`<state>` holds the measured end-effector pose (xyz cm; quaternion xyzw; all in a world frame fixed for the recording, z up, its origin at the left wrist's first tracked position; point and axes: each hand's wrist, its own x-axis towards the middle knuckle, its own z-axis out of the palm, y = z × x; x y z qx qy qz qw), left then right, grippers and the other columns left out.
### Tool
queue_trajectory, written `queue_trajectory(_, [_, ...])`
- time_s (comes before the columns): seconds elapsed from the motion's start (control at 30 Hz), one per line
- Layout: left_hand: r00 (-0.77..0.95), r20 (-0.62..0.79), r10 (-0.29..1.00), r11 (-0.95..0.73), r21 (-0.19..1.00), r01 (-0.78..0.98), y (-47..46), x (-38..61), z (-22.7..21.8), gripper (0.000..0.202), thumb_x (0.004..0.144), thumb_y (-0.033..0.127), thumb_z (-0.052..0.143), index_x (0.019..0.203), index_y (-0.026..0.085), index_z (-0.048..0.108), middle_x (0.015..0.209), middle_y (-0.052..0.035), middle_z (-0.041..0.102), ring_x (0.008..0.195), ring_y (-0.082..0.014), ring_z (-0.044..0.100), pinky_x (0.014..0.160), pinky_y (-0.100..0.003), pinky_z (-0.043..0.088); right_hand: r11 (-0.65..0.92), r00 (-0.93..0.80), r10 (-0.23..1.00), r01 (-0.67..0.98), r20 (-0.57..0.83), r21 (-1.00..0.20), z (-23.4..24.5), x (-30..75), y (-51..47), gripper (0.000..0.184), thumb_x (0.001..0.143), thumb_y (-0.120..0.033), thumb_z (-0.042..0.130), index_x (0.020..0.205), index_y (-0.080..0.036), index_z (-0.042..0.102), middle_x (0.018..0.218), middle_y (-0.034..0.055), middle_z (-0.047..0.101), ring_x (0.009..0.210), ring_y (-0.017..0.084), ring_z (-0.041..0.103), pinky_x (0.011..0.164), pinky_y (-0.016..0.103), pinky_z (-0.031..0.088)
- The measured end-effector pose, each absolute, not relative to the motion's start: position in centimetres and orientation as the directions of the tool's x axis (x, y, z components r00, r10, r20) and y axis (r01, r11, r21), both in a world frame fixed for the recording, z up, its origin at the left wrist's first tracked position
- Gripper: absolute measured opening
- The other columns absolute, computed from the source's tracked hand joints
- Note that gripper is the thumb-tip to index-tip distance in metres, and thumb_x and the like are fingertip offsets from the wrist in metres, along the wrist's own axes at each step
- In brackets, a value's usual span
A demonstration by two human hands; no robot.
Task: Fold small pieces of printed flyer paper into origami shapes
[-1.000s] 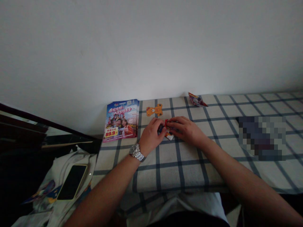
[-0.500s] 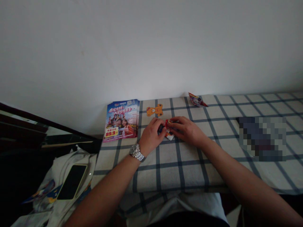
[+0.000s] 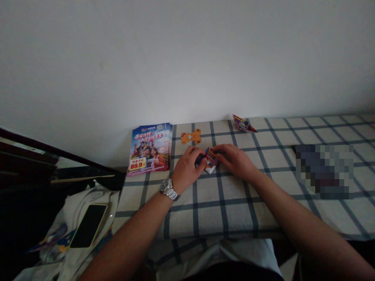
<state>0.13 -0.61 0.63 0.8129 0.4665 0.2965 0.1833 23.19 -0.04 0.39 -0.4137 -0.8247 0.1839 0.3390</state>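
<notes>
A small folded leaflet (image 3: 211, 160), printed in colour with white showing at its lower edge, lies between my hands on the checked cloth. My left hand (image 3: 190, 166), with a metal watch (image 3: 169, 189) on its wrist, is closed on the leaflet's left side, thumb and fingers bent round it. At the right edge, my right hand (image 3: 236, 160) grips the paper with thumb and forefinger; part of that contact is hidden. Farther back, a folded leaflet (image 3: 244, 124) of similar print stands near the wall.
A stack of printed flyers (image 3: 150, 148) lies at the table's left end, beside a bear-shaped sticker or print (image 3: 191, 136). To the right is a dark pixelated item (image 3: 322, 171). A phone (image 3: 88, 225) rests on white bags (image 3: 102, 191) below left.
My right fingers have drawn back to the right, uncovering more of the leaflet's printed face. The left hand has stayed almost where it was.
</notes>
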Motion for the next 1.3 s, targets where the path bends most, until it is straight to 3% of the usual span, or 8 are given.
queue_trajectory(0.23, [0.396,0.298,0.868,-0.493,0.598,0.631,-0.58,-0.06,0.54,0.021,0.093,0.022,0.071,0.112,0.024,0.062,0.112,-0.0038,0.062,0.098,-0.0201,0.066,0.088,-0.036,0.057,0.467,-0.33,0.882,0.511,0.337,-0.722,0.02,23.18,-0.29,0.028,0.101,-0.028,0.056,0.128,-0.027,0.064,0.118,0.0058,0.076,0.105,0.024,0.073,0.091,0.041,0.06])
queue_trajectory(0.37, [0.424,0.32,0.847,-0.526,0.62,0.582,-0.47,-0.02,0.73,0.018,0.093,0.02,0.073,0.108,0.024,0.063,0.112,-0.003,0.063,0.103,-0.0199,0.066,0.094,-0.037,0.056,0.39,-0.279,0.918,0.496,0.283,-0.776,-0.27,23.09,-0.27,0.028,0.099,-0.033,0.061,0.125,-0.025,0.067,0.111,0.0059,0.078,0.093,0.023,0.075,0.081,0.038,0.062])
queue_trajectory(0.6, [0.48,0.356,0.801,-0.583,0.645,0.494,-0.32,0.06,0.72,0.019,0.094,0.019,0.071,0.112,0.024,0.067,0.117,-0.0041,0.065,0.11,-0.0199,0.066,0.101,-0.039,0.055,0.335,-0.208,0.942,0.573,0.262,-0.748,0.11,22.94,-0.12,0.027,0.094,-0.039,0.068,0.111,-0.021,0.075,0.089,0.0048,0.078,0.069,0.018,0.069,0.066,0.031,0.057])
queue_trajectory(1.0, [0.477,0.357,0.803,-0.583,0.637,0.505,-0.49,0.06,0.5,0.034,0.088,0.024,0.08,0.117,0.025,0.062,0.116,-0.0042,0.061,0.108,-0.0211,0.064,0.098,-0.04,0.056,0.267,-0.205,0.961,0.511,0.186,-0.817,0.03,23.22,-0.06,0.02,0.091,-0.033,0.07,0.108,-0.022,0.074,0.086,0.0017,0.076,0.068,0.016,0.065,0.064,0.028,0.051])
queue_trajectory(1.3, [0.489,0.386,0.782,-0.617,0.583,0.528,-0.34,-0.01,0.25,0.027,0.091,0.024,0.077,0.115,0.025,0.066,0.119,-0.0054,0.062,0.111,-0.0225,0.063,0.1,-0.043,0.056,0.342,-0.226,0.94,0.603,0.257,-0.72,0.11,23.22,-0.07,0.022,0.09,-0.027,0.07,0.112,-0.024,0.072,0.087,0.0011,0.076,0.07,0.017,0.065,0.066,0.029,0.05])
